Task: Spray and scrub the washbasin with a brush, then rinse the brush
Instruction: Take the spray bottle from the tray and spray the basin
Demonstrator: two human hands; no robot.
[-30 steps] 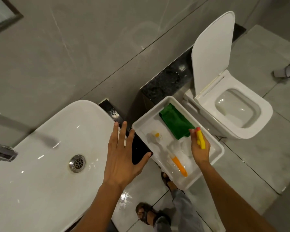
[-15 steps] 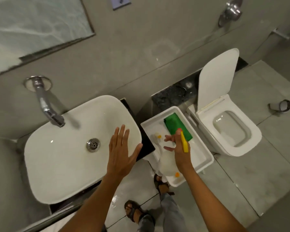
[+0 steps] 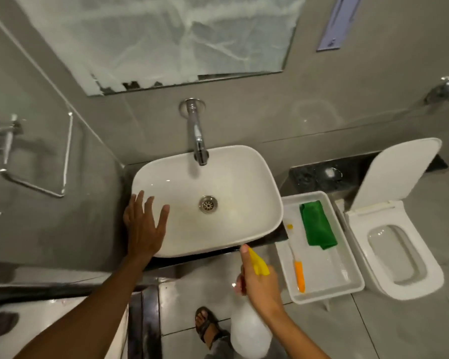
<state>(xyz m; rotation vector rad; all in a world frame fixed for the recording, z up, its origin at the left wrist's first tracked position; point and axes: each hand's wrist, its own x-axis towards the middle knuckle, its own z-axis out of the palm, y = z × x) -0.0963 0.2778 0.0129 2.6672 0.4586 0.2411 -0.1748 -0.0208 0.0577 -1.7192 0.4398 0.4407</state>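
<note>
White washbasin [image 3: 244,177] looks glossy; right hand [image 3: 259,283] grips spray bottle [image 3: 249,332].

The left hand [image 3: 144,226] is flat, fingers [image 3: 163,216] spread wide, over the washbasin's [image 3: 244,177] left edge. The right hand [image 3: 259,283] is closed, near its front edge.

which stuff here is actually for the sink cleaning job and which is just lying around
For the job:
washbasin
spray bottle, held in the right hand
brush with the orange handle, in the white tray
tap

Just lying about:
green cloth in the tray
toilet
mirror
</note>
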